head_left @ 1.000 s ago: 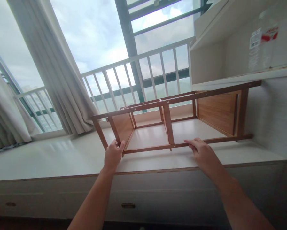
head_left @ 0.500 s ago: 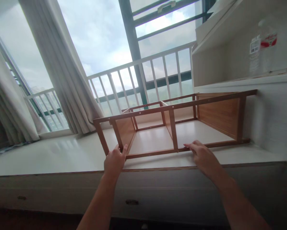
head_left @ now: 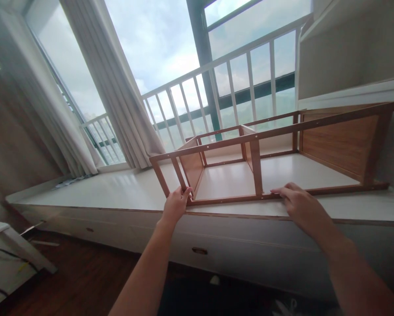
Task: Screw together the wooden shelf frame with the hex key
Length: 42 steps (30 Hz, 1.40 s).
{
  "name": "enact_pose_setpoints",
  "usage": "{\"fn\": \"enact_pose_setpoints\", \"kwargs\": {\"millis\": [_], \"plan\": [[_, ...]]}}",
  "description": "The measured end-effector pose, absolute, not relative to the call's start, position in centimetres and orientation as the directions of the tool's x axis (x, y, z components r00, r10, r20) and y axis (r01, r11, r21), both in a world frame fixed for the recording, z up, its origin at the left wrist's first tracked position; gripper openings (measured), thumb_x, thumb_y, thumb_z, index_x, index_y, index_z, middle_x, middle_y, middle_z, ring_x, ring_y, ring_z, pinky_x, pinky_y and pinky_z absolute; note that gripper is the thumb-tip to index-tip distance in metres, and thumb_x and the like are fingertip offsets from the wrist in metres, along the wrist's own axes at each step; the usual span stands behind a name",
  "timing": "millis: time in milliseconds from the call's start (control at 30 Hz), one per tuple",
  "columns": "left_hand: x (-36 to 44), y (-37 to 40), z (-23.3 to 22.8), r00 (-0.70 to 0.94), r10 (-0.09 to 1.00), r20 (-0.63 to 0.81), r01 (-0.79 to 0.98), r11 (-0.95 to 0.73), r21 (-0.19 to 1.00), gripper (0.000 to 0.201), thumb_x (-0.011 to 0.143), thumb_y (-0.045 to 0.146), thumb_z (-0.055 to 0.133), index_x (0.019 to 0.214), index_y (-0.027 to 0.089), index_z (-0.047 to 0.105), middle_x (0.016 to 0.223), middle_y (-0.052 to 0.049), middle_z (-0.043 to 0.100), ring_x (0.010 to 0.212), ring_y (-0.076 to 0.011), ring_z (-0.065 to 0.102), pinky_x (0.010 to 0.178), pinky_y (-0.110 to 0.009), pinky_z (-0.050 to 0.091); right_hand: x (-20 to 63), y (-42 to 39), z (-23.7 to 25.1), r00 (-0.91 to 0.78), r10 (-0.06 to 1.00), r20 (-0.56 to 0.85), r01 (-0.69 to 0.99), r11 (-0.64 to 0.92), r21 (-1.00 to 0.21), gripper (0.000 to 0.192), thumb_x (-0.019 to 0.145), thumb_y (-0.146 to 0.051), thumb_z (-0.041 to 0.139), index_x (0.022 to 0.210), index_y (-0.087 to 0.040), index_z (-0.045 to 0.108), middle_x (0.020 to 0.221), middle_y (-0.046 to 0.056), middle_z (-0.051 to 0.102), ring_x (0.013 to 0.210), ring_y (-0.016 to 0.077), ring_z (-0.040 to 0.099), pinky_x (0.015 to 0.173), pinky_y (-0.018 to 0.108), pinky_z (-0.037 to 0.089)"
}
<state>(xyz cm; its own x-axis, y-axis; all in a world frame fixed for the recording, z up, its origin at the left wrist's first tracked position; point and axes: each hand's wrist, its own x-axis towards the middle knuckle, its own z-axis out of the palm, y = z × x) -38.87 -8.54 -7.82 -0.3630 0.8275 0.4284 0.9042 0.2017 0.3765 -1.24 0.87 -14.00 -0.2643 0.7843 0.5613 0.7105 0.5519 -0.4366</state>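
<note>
A brown wooden shelf frame (head_left: 256,166) lies on its side on a white window seat (head_left: 118,193). My left hand (head_left: 175,204) is closed around a slanted bar at the frame's near left corner. On the frame's near bottom rail, right of the middle upright, my right hand (head_left: 300,204) rests with its fingers pressing the wood. Both forearms reach up from the lower edge of the view.
Grey-white curtains (head_left: 118,87) hang left of the frame before a window with a white railing (head_left: 223,87). A white cabinet (head_left: 348,48) stands at the right. Drawers with small handles (head_left: 199,251) run under the seat. The floor is dark wood (head_left: 85,281), with a white object (head_left: 2,250) at far left.
The view has swung left and down, showing the floor and the drawers. The frame sits further right in view. Both hands keep their places on it.
</note>
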Motion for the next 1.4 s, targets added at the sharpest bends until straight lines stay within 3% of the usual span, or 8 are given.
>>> {"fn": "enact_pose_setpoints", "kwargs": {"millis": [400,567,833,967,1100,1233,1400], "plan": [[-38.0,-6.8,-10.1,-0.405,0.750,0.523,0.897,0.215,0.387,0.045,0.105,0.052,0.037,0.096,0.020,0.067,0.100,-0.015,0.074,0.099,-0.0315,0.069,0.082,-0.037,0.048,-1.1,1.0,-14.6,-0.145,0.696,0.704,0.627,0.615,-0.479,0.032,0.097,-0.029,0.047,0.099,-0.024,0.078,0.097,0.007,0.075,0.090,0.0255,0.070,0.083,0.037,0.052],[-38.0,-6.7,-10.7,-0.432,0.692,0.579,0.860,0.121,0.496,0.047,0.103,0.054,0.038,0.118,0.019,0.066,0.108,-0.011,0.072,0.095,-0.0289,0.069,0.084,-0.038,0.052,-1.2,0.3,-14.0,-0.104,0.711,0.695,0.634,0.586,-0.505,0.028,0.098,-0.031,0.050,0.096,-0.025,0.077,0.092,0.005,0.075,0.087,0.0240,0.070,0.082,0.035,0.051],[-38.6,-7.0,-11.9,-0.504,0.537,0.677,0.816,0.038,0.577,0.044,0.093,0.056,0.058,0.123,0.027,0.072,0.105,-0.002,0.077,0.078,-0.0222,0.070,0.072,-0.034,0.056,-1.7,-0.4,-13.5,-0.078,0.708,0.702,0.694,0.544,-0.472,0.024,0.100,-0.029,0.052,0.096,-0.025,0.075,0.089,0.005,0.074,0.086,0.0232,0.070,0.079,0.034,0.050],[-37.7,-7.4,-11.5,-0.524,0.515,0.678,0.805,0.040,0.591,0.053,0.091,0.057,0.061,0.135,0.027,0.068,0.116,-0.003,0.077,0.075,-0.0206,0.069,0.069,-0.033,0.057,-1.5,-0.7,-13.4,0.040,0.738,0.674,0.656,0.489,-0.575,0.021,0.099,-0.034,0.056,0.102,-0.026,0.075,0.099,0.005,0.077,0.089,0.0228,0.070,0.081,0.034,0.051],[-36.0,-7.8,-10.6,-0.505,0.446,0.739,0.840,0.056,0.540,0.053,0.095,0.056,0.057,0.138,0.026,0.067,0.120,-0.004,0.074,0.075,-0.0205,0.068,0.074,-0.035,0.059,-0.6,-0.7,-13.2,0.136,0.800,0.584,0.560,0.424,-0.712,0.027,0.097,-0.043,0.059,0.109,-0.025,0.075,0.088,0.004,0.074,0.075,0.0200,0.064,0.071,0.032,0.049],[-35.5,-7.5,-10.7,-0.448,0.423,0.788,0.877,0.036,0.480,0.051,0.096,0.054,0.057,0.134,0.023,0.069,0.113,-0.006,0.071,0.062,-0.0167,0.059,0.067,-0.036,0.056,0.0,-0.5,-13.1,0.155,0.852,0.500,0.445,0.392,-0.805,0.031,0.096,-0.042,0.058,0.116,-0.024,0.072,0.087,0.003,0.073,0.072,0.0176,0.059,0.068,0.030,0.047],[-36.4,-6.8,-11.3,-0.484,0.402,0.777,0.848,-0.005,0.530,0.049,0.092,0.056,0.061,0.138,0.039,0.066,0.120,-0.003,0.071,0.067,-0.0215,0.062,0.069,-0.044,0.056,0.3,-0.2,-13.3,0.172,0.888,0.426,0.255,0.377,-0.890,0.029,0.094,-0.037,0.058,0.117,-0.022,0.069,0.092,0.005,0.072,0.079,0.0179,0.061,0.072,0.029,0.049]]}}
